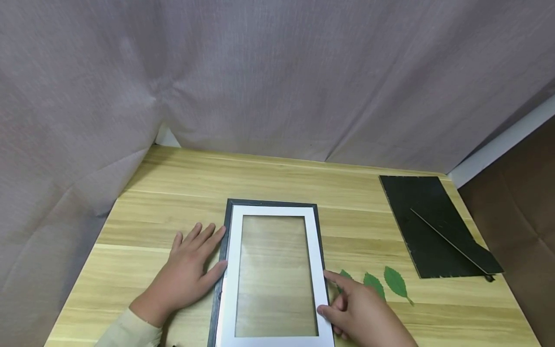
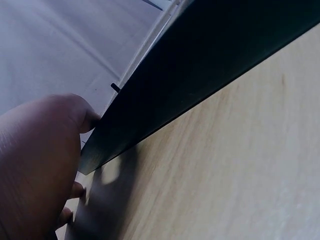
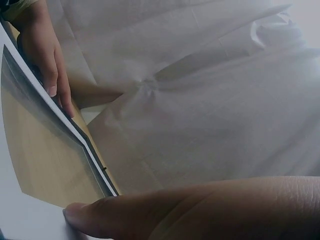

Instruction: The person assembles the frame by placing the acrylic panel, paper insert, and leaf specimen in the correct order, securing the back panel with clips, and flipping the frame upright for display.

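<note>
A dark-edged picture frame (image 1: 272, 202) lies on the wooden table. Inside its border sits a white mat (image 1: 273, 210) with a large rectangular window, and the wood grain shows through it. My left hand (image 1: 191, 274) lies spread beside the frame, its fingertips and thumb touching the left side. In the left wrist view the frame's dark outer side (image 2: 165, 85) rises close to that thumb. My right hand (image 1: 362, 308) grips the mat's right edge, thumb on the white face and index finger along the side. From the right wrist, the thumb (image 3: 130, 212) appears near the window's corner.
Three green leaves, one (image 1: 394, 280) fully visible and two partly behind the right hand, lie right of the frame. Farther right is a black backing board (image 1: 416, 217) with a thin stand leg across it. Grey cloth (image 1: 277, 86) hangs behind the table.
</note>
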Action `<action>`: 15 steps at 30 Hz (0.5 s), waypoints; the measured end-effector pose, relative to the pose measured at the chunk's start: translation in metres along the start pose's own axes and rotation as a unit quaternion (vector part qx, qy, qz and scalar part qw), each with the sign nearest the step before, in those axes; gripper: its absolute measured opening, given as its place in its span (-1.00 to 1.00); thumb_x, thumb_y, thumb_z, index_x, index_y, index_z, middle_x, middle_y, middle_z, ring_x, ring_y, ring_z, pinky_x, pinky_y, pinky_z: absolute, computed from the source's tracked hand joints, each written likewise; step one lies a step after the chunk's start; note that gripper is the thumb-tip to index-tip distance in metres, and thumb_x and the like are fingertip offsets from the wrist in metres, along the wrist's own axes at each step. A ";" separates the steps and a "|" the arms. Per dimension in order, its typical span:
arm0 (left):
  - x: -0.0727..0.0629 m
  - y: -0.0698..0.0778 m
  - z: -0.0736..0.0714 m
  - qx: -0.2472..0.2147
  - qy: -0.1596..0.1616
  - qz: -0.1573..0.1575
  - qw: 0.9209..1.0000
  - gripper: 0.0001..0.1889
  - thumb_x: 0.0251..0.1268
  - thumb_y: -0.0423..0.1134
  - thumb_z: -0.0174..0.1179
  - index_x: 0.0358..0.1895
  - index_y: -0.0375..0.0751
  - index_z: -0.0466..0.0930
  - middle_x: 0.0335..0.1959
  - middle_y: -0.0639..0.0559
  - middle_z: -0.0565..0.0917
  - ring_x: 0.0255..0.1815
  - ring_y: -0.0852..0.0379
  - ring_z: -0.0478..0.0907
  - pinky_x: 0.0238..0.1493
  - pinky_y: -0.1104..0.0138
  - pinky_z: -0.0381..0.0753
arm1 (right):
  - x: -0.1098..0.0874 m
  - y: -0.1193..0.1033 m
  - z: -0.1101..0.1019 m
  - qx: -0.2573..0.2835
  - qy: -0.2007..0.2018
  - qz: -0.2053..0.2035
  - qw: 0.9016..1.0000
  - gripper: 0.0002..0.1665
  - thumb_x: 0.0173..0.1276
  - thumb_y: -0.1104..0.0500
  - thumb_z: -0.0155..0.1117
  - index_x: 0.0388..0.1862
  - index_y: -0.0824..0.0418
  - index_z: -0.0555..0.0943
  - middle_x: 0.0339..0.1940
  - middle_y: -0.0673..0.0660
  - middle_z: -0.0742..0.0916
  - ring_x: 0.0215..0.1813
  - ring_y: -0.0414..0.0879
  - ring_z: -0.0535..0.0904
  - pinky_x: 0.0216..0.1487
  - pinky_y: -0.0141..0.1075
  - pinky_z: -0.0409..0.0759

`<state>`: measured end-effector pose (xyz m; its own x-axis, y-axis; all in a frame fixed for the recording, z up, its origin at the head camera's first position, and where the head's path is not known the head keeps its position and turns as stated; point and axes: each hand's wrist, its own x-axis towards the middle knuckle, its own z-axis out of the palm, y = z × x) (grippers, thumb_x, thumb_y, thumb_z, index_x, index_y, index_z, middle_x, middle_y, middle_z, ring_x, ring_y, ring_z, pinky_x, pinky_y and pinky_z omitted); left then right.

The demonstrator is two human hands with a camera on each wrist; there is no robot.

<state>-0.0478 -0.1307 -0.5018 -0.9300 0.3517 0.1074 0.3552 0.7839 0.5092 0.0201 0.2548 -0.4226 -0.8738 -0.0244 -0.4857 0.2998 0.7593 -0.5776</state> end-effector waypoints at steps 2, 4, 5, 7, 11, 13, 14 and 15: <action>0.000 0.000 0.000 -0.001 0.000 0.000 1.000 -0.24 0.69 0.19 0.22 0.81 0.12 0.30 0.76 -0.21 0.41 0.82 -0.45 0.21 0.63 -0.65 -0.01 | 0.000 0.000 0.000 -0.003 0.001 0.000 1.000 0.01 0.32 0.04 0.75 0.68 0.19 0.52 -0.57 -0.02 0.72 -0.56 -0.08 0.67 -0.57 -0.28 0.53; 0.000 0.000 0.000 -0.001 0.000 0.001 1.000 -0.25 0.70 0.19 0.21 0.81 0.13 0.29 0.77 -0.20 0.41 0.82 -0.45 0.21 0.63 -0.65 -0.01 | 0.000 0.001 0.001 -0.008 0.004 -0.003 1.000 0.01 0.31 0.03 0.75 0.68 0.18 0.53 -0.57 -0.04 0.72 -0.56 -0.09 0.66 -0.56 -0.29 0.52; 0.000 0.000 0.000 -0.001 0.000 0.001 1.000 -0.25 0.70 0.19 0.21 0.81 0.13 0.29 0.77 -0.20 0.41 0.82 -0.45 0.21 0.63 -0.65 -0.01 | 0.000 0.001 0.002 -0.011 0.005 -0.005 1.000 0.00 0.31 0.02 0.75 0.68 0.18 0.53 -0.58 -0.05 0.72 -0.56 -0.09 0.66 -0.55 -0.30 0.51; 0.000 0.000 0.000 -0.001 0.000 0.002 1.000 -0.25 0.71 0.18 0.20 0.81 0.13 0.29 0.77 -0.20 0.41 0.82 -0.45 0.21 0.63 -0.65 -0.01 | 0.000 0.000 0.003 -0.018 0.010 -0.009 1.000 0.01 0.31 0.02 0.75 0.68 0.16 0.53 -0.58 -0.07 0.71 -0.57 -0.11 0.65 -0.56 -0.30 0.48; 0.000 0.000 0.000 -0.004 -0.001 0.002 1.000 -0.26 0.72 0.18 0.19 0.81 0.14 0.28 0.77 -0.20 0.40 0.82 -0.45 0.21 0.64 -0.65 -0.02 | 0.000 -0.002 0.006 -0.029 0.014 -0.010 0.999 0.05 0.30 0.03 0.76 0.72 0.12 0.49 -0.60 -0.09 0.70 -0.58 -0.13 0.64 -0.59 -0.32 0.44; 0.000 -0.001 0.000 -0.004 -0.001 0.002 1.000 -0.26 0.72 0.19 0.18 0.82 0.14 0.28 0.77 -0.20 0.40 0.82 -0.44 0.20 0.64 -0.65 -0.03 | 0.001 -0.004 0.007 -0.032 0.015 -0.003 0.999 0.07 0.30 0.03 0.76 0.74 0.10 0.48 -0.60 -0.08 0.69 -0.59 -0.12 0.62 -0.60 -0.32 0.41; 0.000 -0.001 0.001 -0.004 -0.001 0.002 1.000 -0.26 0.72 0.19 0.18 0.82 0.14 0.28 0.77 -0.20 0.40 0.82 -0.44 0.20 0.64 -0.65 -0.03 | 0.002 -0.004 0.008 -0.035 0.016 0.001 0.999 0.08 0.29 0.03 0.77 0.74 0.10 0.48 -0.60 -0.07 0.69 -0.59 -0.12 0.61 -0.61 -0.32 0.40; 0.000 -0.001 0.001 -0.004 -0.001 0.002 1.000 -0.26 0.72 0.19 0.18 0.82 0.15 0.28 0.77 -0.20 0.39 0.82 -0.44 0.20 0.64 -0.65 -0.03 | 0.002 -0.005 0.009 -0.037 0.016 0.007 0.999 0.08 0.28 0.03 0.77 0.74 0.09 0.48 -0.60 -0.06 0.69 -0.59 -0.11 0.60 -0.61 -0.32 0.38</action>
<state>-0.0484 -0.1309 -0.5028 -0.9282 0.3560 0.1078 0.3583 0.7781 0.5159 0.0200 0.2450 -0.4264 -0.8822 0.0065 -0.4709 0.2837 0.8055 -0.5203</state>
